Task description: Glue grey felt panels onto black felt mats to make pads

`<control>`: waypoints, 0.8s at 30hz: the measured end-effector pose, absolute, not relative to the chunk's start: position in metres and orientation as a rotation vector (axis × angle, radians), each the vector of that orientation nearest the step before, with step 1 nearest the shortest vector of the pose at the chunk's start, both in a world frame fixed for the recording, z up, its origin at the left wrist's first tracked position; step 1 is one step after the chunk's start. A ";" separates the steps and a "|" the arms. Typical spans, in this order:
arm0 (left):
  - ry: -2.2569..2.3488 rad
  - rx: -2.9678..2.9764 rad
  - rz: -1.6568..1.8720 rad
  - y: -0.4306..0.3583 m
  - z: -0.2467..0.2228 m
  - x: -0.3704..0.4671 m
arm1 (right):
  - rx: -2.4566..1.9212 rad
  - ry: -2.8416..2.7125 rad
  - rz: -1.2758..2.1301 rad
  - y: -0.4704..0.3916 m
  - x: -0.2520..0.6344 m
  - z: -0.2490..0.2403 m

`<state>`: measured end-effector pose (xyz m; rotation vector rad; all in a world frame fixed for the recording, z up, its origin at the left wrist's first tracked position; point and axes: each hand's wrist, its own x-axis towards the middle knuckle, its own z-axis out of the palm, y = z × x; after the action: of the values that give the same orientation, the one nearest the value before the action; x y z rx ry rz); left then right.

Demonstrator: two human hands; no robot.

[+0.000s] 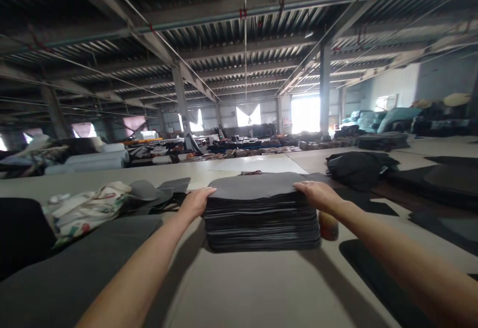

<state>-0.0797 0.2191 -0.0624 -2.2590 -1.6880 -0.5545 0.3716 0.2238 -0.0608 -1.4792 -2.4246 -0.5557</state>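
Observation:
A thick stack of dark grey fabric pieces [263, 226] with rounded corners stands on the pale table [239, 288] in front of me. On top lies a lighter grey fabric piece [257, 186]. At its left corner my left hand [196, 203] is closed, the fingers over the edge and the thumb out of sight. My right hand [319, 194] is closed in the same way on the right corner. An orange-brown rounded object [328, 226] sits beside the stack, partly behind my right forearm.
To the left are a patterned cloth bag [91, 208], a grey cap [145, 191] and a large grey sheet [82, 253]. A dark bundle [360, 168] and dark fabric sheets [440, 181] lie on the right. White rolls [93, 161] stand farther back.

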 end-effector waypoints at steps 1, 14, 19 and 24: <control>-1.700 -2.250 -0.545 0.220 -0.058 -0.080 | -1.486 -2.422 -0.556 0.224 0.371 -0.057; -1.764 -2.233 -0.438 0.216 -0.058 -0.078 | -1.395 -2.494 -0.581 0.221 0.357 -0.067; -1.736 -2.235 -0.439 0.201 -0.052 -0.085 | -1.355 -2.462 -0.579 0.197 0.377 -0.073; -1.497 -2.357 -0.526 0.127 -0.098 -0.102 | -1.439 -2.324 -0.470 0.117 0.459 -0.096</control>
<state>-0.1023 0.1275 -0.0975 -2.3567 -1.4973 -0.5263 0.4585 0.1167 -0.0959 -1.4386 -2.3236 -0.4701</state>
